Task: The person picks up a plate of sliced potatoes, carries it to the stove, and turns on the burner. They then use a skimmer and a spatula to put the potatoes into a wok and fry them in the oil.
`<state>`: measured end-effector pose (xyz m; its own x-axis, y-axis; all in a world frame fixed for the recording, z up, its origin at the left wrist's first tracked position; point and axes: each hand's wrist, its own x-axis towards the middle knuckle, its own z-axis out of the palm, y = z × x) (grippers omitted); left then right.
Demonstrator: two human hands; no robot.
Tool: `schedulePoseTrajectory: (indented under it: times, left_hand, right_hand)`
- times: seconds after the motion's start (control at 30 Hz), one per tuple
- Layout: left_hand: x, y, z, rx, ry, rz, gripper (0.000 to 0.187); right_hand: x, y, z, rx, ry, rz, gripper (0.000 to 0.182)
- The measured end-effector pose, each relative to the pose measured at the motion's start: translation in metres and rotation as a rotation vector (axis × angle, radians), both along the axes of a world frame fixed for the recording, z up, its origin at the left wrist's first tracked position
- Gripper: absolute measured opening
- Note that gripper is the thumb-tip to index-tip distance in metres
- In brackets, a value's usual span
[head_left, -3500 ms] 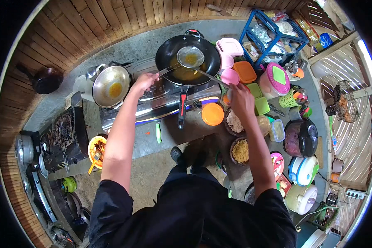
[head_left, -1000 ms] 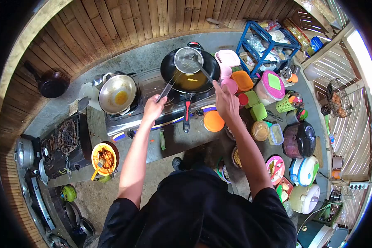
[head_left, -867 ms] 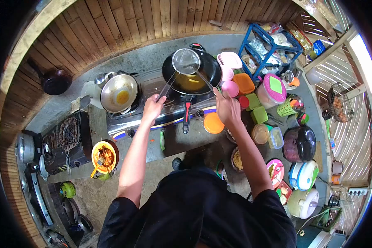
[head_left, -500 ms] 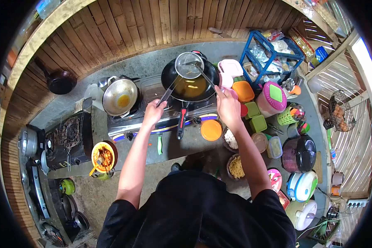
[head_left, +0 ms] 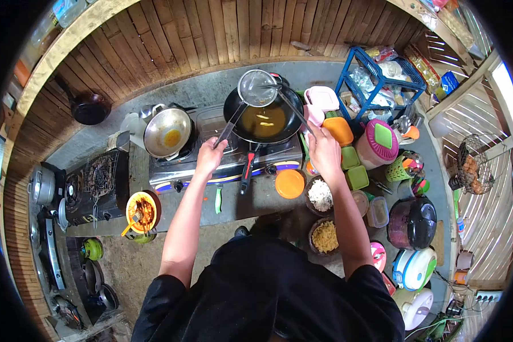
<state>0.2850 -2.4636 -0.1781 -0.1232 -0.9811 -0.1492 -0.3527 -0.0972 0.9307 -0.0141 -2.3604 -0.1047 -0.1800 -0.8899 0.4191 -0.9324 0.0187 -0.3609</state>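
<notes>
My left hand [head_left: 211, 157] is closed around the handle of a round mesh strainer [head_left: 256, 86], raised over the far side of a black frying pan [head_left: 232, 102]. My right hand [head_left: 325, 151] grips a long dark metal utensil [head_left: 293, 107], whose far end reaches over the strainer; I cannot tell its exact kind. Amber oil [head_left: 256, 130] fills the pan's bottom, with a few pale yellow strips [head_left: 264, 120] floating in it. The pan sits on a gas stove [head_left: 211, 170], its red and black handle [head_left: 247, 171] pointing toward me.
Left on the stove stands a second, light metal wok [head_left: 154, 134] with some oil. An orange lid [head_left: 290, 183] and a green-handled knife [head_left: 218, 200] lie in front. To the right are lidded containers [head_left: 356, 178], a bowl of white shreds [head_left: 320, 195], a bowl of yellow pieces [head_left: 325, 236] and a blue rack [head_left: 347, 77].
The strainer has shifted slightly left and up in view. My right hand has moved right and a little lower, still holding the utensil. The whole view has shifted slightly.
</notes>
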Motion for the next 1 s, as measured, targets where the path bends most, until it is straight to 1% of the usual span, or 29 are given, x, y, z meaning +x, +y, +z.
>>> schedulePoseTrajectory:
  times: [0.1,0.23,0.27,0.33,0.37,0.43,0.5,0.57,0.6,0.63,0.67,0.7,0.73,0.77,0.83,0.87,0.9,0.97,1.0]
  left_hand:
    - [0.001,0.001,-0.002,-0.028,0.008,-0.012,0.022]
    - [0.008,-0.003,-0.001,-0.087,-0.075,0.025,0.025]
    - [0.009,-0.005,-0.001,-0.122,-0.129,0.023,0.026]
    - [0.013,-0.008,0.000,-0.151,-0.211,0.022,0.029]
    - [0.013,-0.007,-0.001,-0.152,-0.210,0.020,0.029]
    - [0.010,-0.001,0.002,-0.193,-0.166,0.031,0.029]
    - [0.008,0.001,0.001,-0.184,-0.155,0.021,0.029]
    - [0.006,0.006,0.000,-0.172,-0.147,0.013,0.028]
    - [0.005,0.009,0.004,-0.141,-0.139,0.021,0.027]
    - [0.004,0.012,0.008,-0.110,-0.132,0.029,0.027]
    - [0.004,0.015,0.011,-0.146,-0.124,0.029,0.027]
    - [0.005,0.014,0.010,-0.145,-0.124,0.033,0.027]
    - [0.006,0.012,0.008,-0.148,-0.129,0.034,0.027]
    - [0.008,0.011,0.006,-0.151,-0.134,0.033,0.028]
    - [0.010,0.010,0.002,-0.159,-0.139,0.030,0.028]
    - [0.010,0.009,0.000,-0.167,-0.142,0.024,0.028]
    - [0.010,0.008,-0.002,-0.166,-0.143,0.019,0.028]
    - [0.009,0.006,-0.006,-0.137,-0.148,0.018,0.028]
    - [0.008,0.006,-0.008,-0.137,-0.146,0.017,0.028]
  right_hand:
    - [0.007,0.006,-0.004,0.064,0.021,0.029,0.033]
    - [0.008,0.017,0.001,0.061,-0.015,0.048,0.032]
    - [0.005,0.016,0.003,0.059,-0.014,0.046,0.032]
    - [0.000,0.014,0.005,0.044,-0.145,0.031,0.031]
    - [-0.002,0.013,0.005,0.043,-0.144,0.028,0.031]
    - [-0.006,0.006,0.002,-0.105,-0.213,0.032,0.032]
    - [-0.008,0.003,-0.008,-0.138,-0.201,0.030,0.032]
    - [-0.007,0.002,-0.019,-0.042,-0.216,-0.027,0.032]
    - [0.000,0.008,-0.009,0.100,-0.232,-0.073,0.032]
    - [-0.001,0.008,-0.017,0.102,-0.231,-0.069,0.032]
    - [-0.006,0.009,-0.030,0.073,-0.306,-0.011,0.032]
    - [-0.005,0.009,-0.031,0.042,-0.381,0.048,0.032]
    - [-0.007,0.010,-0.031,0.109,-0.531,0.042,0.032]
    - [-0.008,0.008,-0.031,0.110,-0.531,0.044,0.032]
    - [-0.006,0.005,-0.027,-0.014,-0.486,0.024,0.032]
    - [-0.006,0.004,-0.025,-0.036,-0.428,0.006,0.033]
    - [-0.005,0.004,-0.022,-0.036,-0.429,0.001,0.033]
    - [-0.001,0.004,-0.014,0.087,-0.306,-0.077,0.034]
    - [0.004,0.008,-0.006,0.192,-0.306,-0.107,0.034]
